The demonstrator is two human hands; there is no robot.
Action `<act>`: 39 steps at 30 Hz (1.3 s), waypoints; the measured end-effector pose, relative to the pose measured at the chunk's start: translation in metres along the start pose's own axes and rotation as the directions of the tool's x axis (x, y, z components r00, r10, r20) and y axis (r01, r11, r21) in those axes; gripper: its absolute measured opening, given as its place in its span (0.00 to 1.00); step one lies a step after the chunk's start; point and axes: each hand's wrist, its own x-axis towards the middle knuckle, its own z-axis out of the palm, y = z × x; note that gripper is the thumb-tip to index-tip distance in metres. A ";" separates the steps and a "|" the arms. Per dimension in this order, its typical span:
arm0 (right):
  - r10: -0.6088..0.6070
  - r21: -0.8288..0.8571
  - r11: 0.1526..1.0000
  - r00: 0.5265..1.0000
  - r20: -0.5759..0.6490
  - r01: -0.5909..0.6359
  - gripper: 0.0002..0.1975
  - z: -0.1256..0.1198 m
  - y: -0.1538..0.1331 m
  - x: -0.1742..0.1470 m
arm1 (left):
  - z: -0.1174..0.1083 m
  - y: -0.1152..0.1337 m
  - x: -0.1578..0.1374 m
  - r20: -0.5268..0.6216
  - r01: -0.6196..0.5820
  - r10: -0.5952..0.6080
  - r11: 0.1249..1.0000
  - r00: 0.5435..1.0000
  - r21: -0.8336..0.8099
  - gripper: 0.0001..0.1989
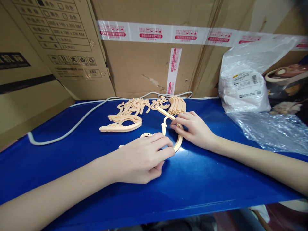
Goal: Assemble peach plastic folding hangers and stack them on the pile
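In the head view, my right hand (pixel 192 128) pinches a curved beige plastic hanger arm (pixel 166 112), whose free end points up and left. My left hand (pixel 146 157) is closed over a beige hanger piece (pixel 145 135), its fingertips at the lower end of the curved arm; the hand hides much of what it holds. Between the two hands a beige hook (pixel 164 125) stands out. Behind my left hand lie folded beige hangers (pixel 120 127). Farther back are a heap of loose hooks (pixel 136 106) and a neat stack of curved arms (pixel 177 105).
The blue tabletop (pixel 204 179) ends at a front edge. A white cable (pixel 72 133) runs along the left and back. Cardboard boxes (pixel 144 64) wall off the rear. At right sit a white plastic-wrapped package (pixel 245 86) and clear plastic film (pixel 271 128).
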 end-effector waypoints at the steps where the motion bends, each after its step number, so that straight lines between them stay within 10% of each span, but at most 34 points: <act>1: 0.001 0.001 1.000 1.000 0.003 -0.001 0.08 0.000 0.000 0.000 | 0.000 0.000 0.000 -0.007 -0.003 0.003 1.000 1.000 -0.001 0.12; 39: -0.076 0.054 0.996 0.994 0.075 0.072 0.11 -0.003 0.000 0.000 | 0.004 0.003 0.001 0.011 0.105 -0.104 0.993 0.994 -0.057 0.21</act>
